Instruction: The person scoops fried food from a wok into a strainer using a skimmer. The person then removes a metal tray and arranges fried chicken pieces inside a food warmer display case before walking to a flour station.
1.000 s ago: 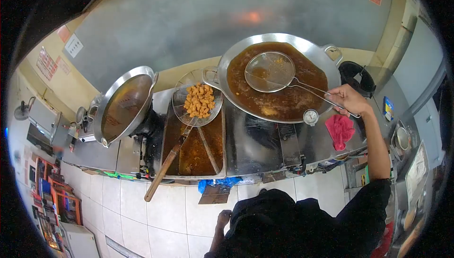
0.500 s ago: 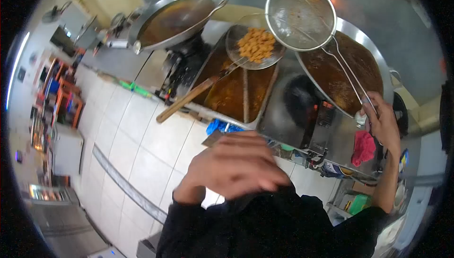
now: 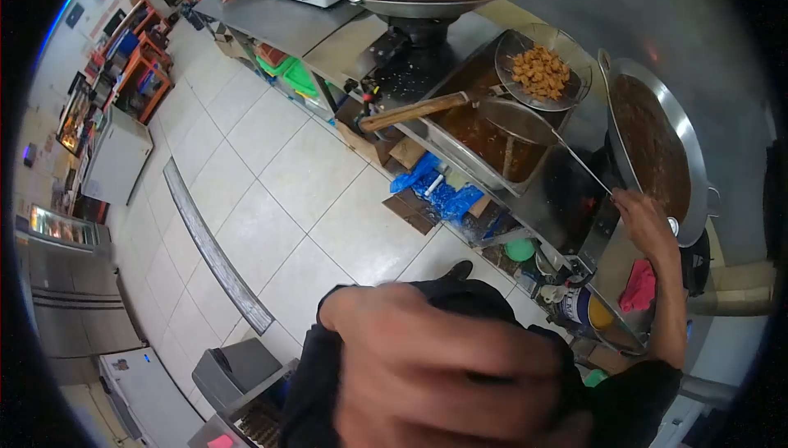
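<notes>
My right hand [image 3: 648,222] grips the thin handle of a round mesh strainer [image 3: 519,122], which is held tilted over the rectangular oil tray [image 3: 474,162]. Just behind it, a wire skimmer [image 3: 579,80] with a wooden handle [image 3: 423,110] rests across the tray. Golden-brown fried pieces [image 3: 539,72] fill its bowl. Close under the camera, my left hand [image 3: 451,366] is large and smeared by motion, with its fingers not readable. To the right, near my right hand, stands a wide wok [image 3: 696,132] of dark brown oil.
A second wok [image 3: 484,6] of oil stands on a burner at the back. A pink cloth [image 3: 638,285] lies at the counter's right end. Blue plastic [image 3: 435,189] and a can [image 3: 579,307] sit below the counter. A grey bin [image 3: 238,370] stands on the tiled floor.
The strainer has gone from above the right wok to lower over the tray, still in my right hand. My left hand has come closer to the camera. The view has swung left.
</notes>
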The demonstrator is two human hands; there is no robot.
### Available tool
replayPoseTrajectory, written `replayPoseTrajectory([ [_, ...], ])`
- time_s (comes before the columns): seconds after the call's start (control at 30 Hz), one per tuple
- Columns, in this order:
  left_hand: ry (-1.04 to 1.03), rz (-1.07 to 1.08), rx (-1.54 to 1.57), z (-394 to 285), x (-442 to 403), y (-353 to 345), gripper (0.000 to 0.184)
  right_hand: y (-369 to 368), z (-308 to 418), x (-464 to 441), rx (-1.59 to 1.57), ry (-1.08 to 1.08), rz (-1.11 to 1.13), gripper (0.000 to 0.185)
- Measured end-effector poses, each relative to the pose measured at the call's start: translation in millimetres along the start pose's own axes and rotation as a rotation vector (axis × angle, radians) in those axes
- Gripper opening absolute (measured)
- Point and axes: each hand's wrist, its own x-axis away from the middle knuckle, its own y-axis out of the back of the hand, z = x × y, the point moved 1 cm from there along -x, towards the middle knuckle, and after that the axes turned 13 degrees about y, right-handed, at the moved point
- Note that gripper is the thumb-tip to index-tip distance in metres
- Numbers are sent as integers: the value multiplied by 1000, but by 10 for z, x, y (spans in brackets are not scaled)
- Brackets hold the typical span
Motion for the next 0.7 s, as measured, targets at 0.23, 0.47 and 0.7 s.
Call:
replayPoseTrajectory([
  [0.23, 786, -781, -29, 810, 1546, 1374, 32, 37, 595, -74, -18, -100, -33, 32],
  [0.47, 1462, -529, 246, 2022, 2759, 1324, 68, -1026, 1198, -633, -291, -247, -144, 34],
  [0.7, 1444, -293, 366, 2799, 2015, 1207, 89, -1455, 1637, -942, -409, -359, -237, 40],
])
